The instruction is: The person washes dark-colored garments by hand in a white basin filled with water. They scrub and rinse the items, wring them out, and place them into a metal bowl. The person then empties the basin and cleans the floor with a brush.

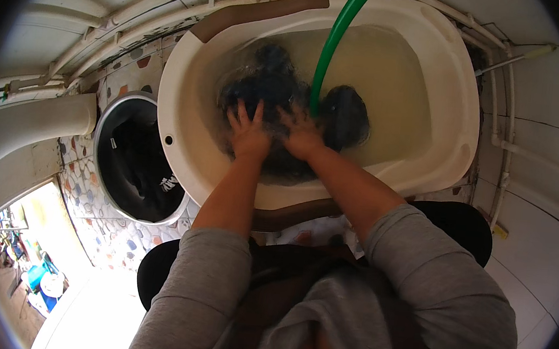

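Observation:
Dark wet cloth (pixel 272 86) lies partly under cloudy water in a cream plastic bathtub (pixel 450 104). Both hands press on it with fingers spread: my left hand (pixel 250 134) on its near left part, my right hand (pixel 300 131) just to the right of that. Neither is closed around the fabric. A green hose (pixel 333 49) comes down from the top, its lower end beside my right hand's fingers. Another dark bulge of cloth (pixel 347 113) rises out of the water right of the hose. The cloth's submerged edges are hard to make out.
Left of the tub stands a round basin (pixel 104 179) holding black fabric (pixel 136 162). White pipes (pixel 134 12) run along the tiled wall behind, and more pipes (pixel 508 124) at the right. A thick pipe (pixel 40 113) juts in at the left. The floor (pixel 100 228) has a stone pattern.

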Demonstrator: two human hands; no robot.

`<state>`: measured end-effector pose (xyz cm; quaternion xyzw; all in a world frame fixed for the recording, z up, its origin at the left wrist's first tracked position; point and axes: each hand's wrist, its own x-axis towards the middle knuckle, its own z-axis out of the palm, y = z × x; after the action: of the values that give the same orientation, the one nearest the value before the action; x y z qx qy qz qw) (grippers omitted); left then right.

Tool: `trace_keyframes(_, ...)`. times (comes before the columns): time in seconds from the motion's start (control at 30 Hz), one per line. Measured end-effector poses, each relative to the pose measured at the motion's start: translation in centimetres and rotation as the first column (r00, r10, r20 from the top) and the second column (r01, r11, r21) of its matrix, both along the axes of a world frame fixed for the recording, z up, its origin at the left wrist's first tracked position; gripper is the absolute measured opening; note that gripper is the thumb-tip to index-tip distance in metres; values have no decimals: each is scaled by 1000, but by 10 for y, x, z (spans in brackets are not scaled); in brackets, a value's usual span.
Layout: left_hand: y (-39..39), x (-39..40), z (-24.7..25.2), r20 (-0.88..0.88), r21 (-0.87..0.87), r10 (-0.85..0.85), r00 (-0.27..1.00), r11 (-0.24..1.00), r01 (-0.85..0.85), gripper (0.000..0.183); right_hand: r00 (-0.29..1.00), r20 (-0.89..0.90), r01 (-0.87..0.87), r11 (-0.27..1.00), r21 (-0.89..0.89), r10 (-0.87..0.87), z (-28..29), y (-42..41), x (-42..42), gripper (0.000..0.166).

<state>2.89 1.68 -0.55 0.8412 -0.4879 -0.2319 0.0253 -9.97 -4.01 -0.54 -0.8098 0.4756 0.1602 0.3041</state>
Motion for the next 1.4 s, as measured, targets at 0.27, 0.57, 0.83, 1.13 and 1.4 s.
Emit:
trace_keyframes(0.27, -12, -1, -4, 94, 113, -41, 995, 993, 30, 64, 1000, -10, 10, 997, 72, -9, -17, -6, -1, 64)
trace_keyframes(0.57, -15, 2, -16, 95, 109, -18, 995, 994, 7, 61, 1000, 23, 11, 996, 84, -13, -42, -4, 2, 60)
trace_keyframes(0.83, -10, -2, -28, 113, 74, -41, 993, 997, 33, 49, 982, 190, 15, 996, -93, 3, -47, 1, -11, 66)
trace_keyframes(1.13, 4, -29, 27, 27, 378, 64, 998, 923, -69, 62, 961, -198, -229, 956, -184, 193, 16, 30, -21, 56)
trace_keyframes(1.4, 37, -5, 105, -66, 303, -290, 955, 906, 296, 27, 933, -108, -332, 936, 114, 344, 108, 44, -55, 36)
